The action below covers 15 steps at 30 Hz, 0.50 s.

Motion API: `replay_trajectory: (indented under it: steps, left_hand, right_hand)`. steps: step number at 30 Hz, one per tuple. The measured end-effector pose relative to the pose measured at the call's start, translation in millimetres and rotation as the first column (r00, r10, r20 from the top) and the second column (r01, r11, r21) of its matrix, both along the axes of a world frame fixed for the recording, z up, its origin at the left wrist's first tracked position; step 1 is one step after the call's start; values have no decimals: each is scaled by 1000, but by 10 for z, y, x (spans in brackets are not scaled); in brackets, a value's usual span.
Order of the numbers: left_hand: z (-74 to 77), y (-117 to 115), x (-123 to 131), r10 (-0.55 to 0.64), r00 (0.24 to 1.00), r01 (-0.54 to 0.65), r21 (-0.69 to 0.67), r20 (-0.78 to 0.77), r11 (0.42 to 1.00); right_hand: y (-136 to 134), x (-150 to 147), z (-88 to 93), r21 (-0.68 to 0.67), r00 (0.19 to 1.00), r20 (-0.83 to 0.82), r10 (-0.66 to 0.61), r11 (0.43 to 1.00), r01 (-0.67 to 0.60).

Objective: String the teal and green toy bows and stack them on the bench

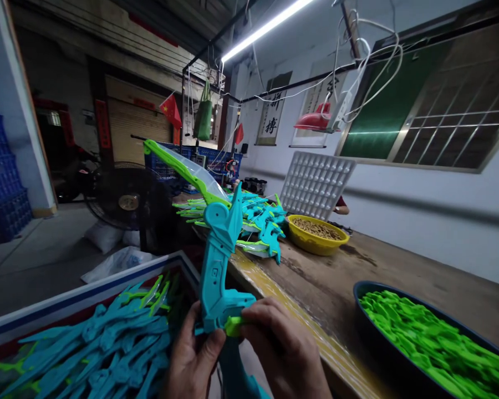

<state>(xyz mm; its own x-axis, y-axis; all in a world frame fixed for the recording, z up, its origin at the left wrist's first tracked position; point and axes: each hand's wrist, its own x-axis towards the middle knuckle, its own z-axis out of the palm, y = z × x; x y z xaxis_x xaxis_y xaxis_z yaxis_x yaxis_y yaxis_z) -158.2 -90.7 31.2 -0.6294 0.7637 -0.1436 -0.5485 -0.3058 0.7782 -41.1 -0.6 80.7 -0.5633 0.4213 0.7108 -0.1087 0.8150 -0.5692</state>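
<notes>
A teal plastic toy bow (215,271) stands upright in front of me, with a lime-green limb (183,174) slanting up to the left from its top. My left hand (195,352) is closed round the bow's middle, its thumb below the side bracket. Between the fingers of my right hand (285,346) is a small lime-green plastic piece (233,326), pressed against the bow beside my left thumb. The bow's lower end runs down between both hands and out of the picture.
A crate (87,284) of teal parts stands at left. On the table (316,282) lie several assembled toy bows (260,213), a yellow basin (316,244) of small brass-coloured pieces and a dark tub (360,291) of green parts. A fan (125,199) stands behind the crate.
</notes>
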Motion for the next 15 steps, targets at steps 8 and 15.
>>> replay_trajectory:
  steps: [8, 15]
  left_hand:
    - [41, 25, 11, 25, 999, -26, -25, -43, 999]
    - [77, 26, 24, -7, 997, 6, -24, -76, 1000]
  right_hand:
    - [-13, -55, 50, 84, 992, 41, -120, 990, 116]
    - [83, -51, 55, 48, 976, 46, -213, 976, 211]
